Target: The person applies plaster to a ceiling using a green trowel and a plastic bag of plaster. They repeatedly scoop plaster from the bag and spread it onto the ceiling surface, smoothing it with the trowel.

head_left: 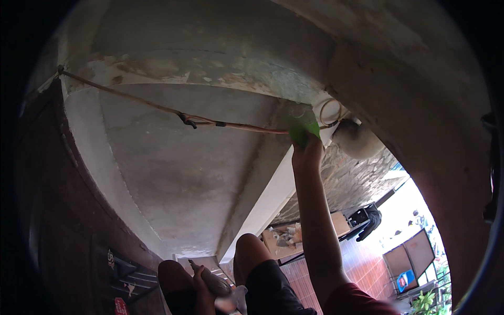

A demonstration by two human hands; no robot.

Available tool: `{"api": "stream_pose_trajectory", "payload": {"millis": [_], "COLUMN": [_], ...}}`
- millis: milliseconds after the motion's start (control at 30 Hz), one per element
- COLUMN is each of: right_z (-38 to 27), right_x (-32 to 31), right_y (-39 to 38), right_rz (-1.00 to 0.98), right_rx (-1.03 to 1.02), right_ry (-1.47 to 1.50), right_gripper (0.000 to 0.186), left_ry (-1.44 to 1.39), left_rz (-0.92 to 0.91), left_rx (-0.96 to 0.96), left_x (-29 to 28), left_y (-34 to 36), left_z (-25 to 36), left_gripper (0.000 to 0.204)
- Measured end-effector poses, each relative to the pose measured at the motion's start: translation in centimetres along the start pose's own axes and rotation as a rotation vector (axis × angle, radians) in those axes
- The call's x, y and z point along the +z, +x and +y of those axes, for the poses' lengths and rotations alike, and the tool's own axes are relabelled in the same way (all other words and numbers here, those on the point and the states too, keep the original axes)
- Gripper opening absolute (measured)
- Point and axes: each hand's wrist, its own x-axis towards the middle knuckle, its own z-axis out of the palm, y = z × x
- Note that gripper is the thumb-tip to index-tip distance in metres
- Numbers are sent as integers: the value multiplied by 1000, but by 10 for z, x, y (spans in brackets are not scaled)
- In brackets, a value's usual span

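My right arm stretches up to the pale, patchy beam. In my right hand is a green flat thing, pressed close to the beam beside a brown cable. Motion blurs it, so its exact kind is unclear. Low down, between my knees, my left hand is closed round a grey, elongated thing with a narrow tip. A whitish, partly see-through thing lies against its lower end, blurred.
Near my right hand are a cable loop and a rounded pale thing. A dark wooden door stands at left. Lower right, a cluttered table, a black bag-like bundle and brown panels stand by the red tiled floor.
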Motion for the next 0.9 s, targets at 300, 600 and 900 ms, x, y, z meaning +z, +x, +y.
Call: {"api": "stream_pose_trajectory", "payload": {"millis": [300, 600, 900], "right_z": [-16, -31, 37], "right_x": [30, 51, 93], "right_y": [-38, -19, 3], "right_rz": [-95, -72, 38], "right_rx": [-532, -935, -966], "right_ry": [-279, -771, -1346], "right_gripper": [42, 52, 75], "left_ry": [6, -7, -7], "left_rz": [-13, -3, -17], "left_rx": [18, 21, -20], "left_x": [-13, -3, -4], "left_y": [15, 5, 3], "left_z": [-7, -2, -3], "left_gripper": [33, 36, 39]}}
